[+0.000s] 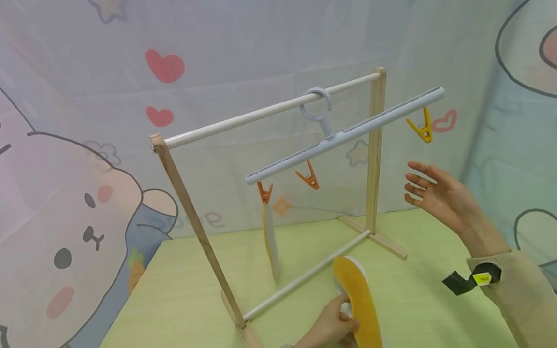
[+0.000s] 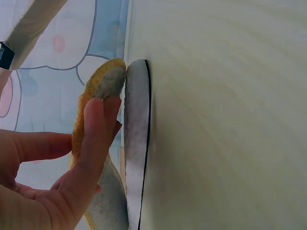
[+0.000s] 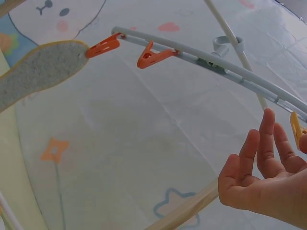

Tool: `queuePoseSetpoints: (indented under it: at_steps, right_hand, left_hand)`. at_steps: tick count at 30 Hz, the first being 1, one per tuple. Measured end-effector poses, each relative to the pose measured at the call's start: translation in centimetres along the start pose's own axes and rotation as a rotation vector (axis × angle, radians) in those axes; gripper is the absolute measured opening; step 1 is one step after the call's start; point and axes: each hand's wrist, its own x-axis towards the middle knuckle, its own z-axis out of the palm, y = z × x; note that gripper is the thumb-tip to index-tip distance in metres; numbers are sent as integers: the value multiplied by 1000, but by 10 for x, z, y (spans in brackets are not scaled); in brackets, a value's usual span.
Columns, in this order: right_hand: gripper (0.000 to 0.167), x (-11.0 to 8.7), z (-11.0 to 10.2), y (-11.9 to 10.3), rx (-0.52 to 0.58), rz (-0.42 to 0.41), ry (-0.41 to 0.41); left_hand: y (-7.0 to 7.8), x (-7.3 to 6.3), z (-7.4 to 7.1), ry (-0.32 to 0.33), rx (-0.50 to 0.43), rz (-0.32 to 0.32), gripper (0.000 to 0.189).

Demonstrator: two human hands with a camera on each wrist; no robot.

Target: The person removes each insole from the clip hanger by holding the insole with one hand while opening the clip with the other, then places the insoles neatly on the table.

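My left hand [image 1: 329, 323] pinches an insole with a yellow plush face [image 1: 362, 302] and, in the left wrist view, a grey underside [image 2: 112, 191]. Against it in that view is a pale flat piece with a dark edge [image 2: 136, 129], its kind unclear. My right hand [image 1: 448, 200] is raised with loosely bent fingers, holding nothing, below a yellow clip [image 1: 424, 128]. This clip hangs from the right end of a pale blue hanger [image 1: 361, 129]. Another insole [image 1: 270, 241] dangles from an orange clip [image 1: 264, 192] at the hanger's left end. A second orange clip [image 1: 310, 178] holds nothing.
The hanger hooks over the white top rail [image 1: 243, 119] of a rack with wooden posts [image 1: 197, 232]. A lower white rail [image 1: 306, 275] joins the rack's feet on the pale green tabletop [image 1: 174, 290]. A cartoon-printed cloth [image 1: 261, 48] stands behind.
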Motion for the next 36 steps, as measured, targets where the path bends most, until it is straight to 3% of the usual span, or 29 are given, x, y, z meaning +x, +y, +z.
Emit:
queuePoseSetpoints:
  at_steps: [6,11,15,18,22,31,36]
  right_hand:
    - [51,0,0,1,-2,3,1]
    - [52,0,0,2,2,7,2]
    - [52,0,-1,2,-7,8,-6]
    - [52,0,-2,2,-9,10,-11]
    - [52,0,-2,2,-14,10,-13]
    - [52,0,-4,3,-14,15,-5]
    - [52,-1,-5,3,-15,14,-1]
  left_hand:
    - [-1,-1,-2,20,101,10,39]
    - [-1,-1,-3,12,117,15,37]
    - [-1,-2,-3,78,248,59,31]
    - [0,-3,-4,117,293,68,31]
    - [0,-6,-3,89,174,25,31]
    - [7,-8,-6,109,150,-35,24]
    - [12,-8,-14,106,167,24,28]
